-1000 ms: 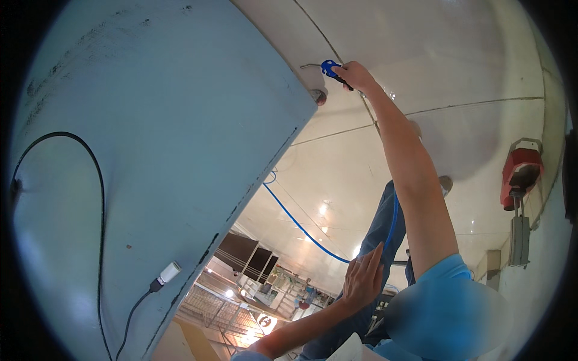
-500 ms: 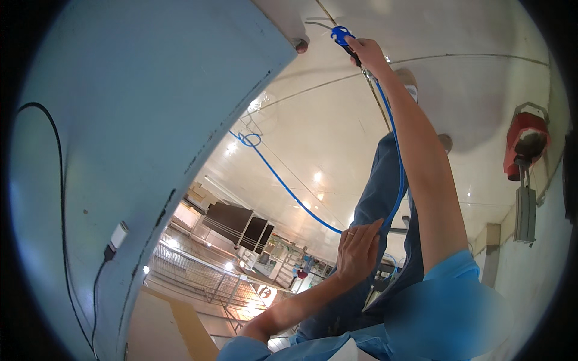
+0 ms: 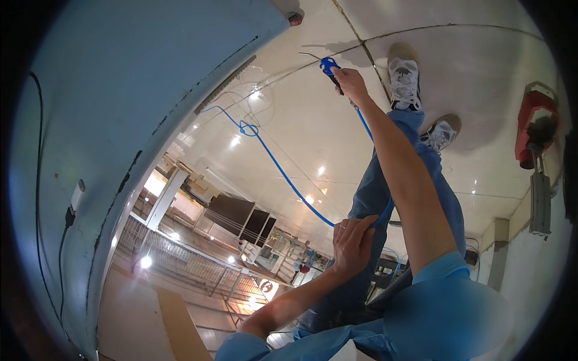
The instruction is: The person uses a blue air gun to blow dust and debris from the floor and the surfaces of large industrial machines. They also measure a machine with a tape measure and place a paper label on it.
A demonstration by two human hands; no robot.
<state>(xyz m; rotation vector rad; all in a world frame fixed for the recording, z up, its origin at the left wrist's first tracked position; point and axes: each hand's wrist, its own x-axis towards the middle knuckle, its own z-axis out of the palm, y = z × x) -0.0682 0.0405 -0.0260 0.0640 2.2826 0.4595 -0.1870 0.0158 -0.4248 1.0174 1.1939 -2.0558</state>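
Observation:
An air blow gun (image 3: 329,65) with a blue body and a thin bent metal nozzle is gripped in my right hand (image 3: 351,84), held out over the floor at arm's length. The nozzle points to the left. From the gun's handle a blue air hose (image 3: 283,173) runs down behind my right forearm to my left hand (image 3: 354,245), whose fingers are closed over it beside my leg. Beyond that hand the hose stretches up and left, with a loop in it, to the edge of the blue-grey panel.
The large blue-grey panel (image 3: 150,66) fills the left side, with a black cable and plug (image 3: 72,207) lying against it. A red device with a grey handle (image 3: 537,123) is by the right wall. My shoes (image 3: 404,84) stand on pale tiles. Racks (image 3: 238,216) appear lower left.
The view has shifted, bringing my shoes into sight. In the picture, the blow gun and my right hand sit lower and further left. Both hands keep their hold.

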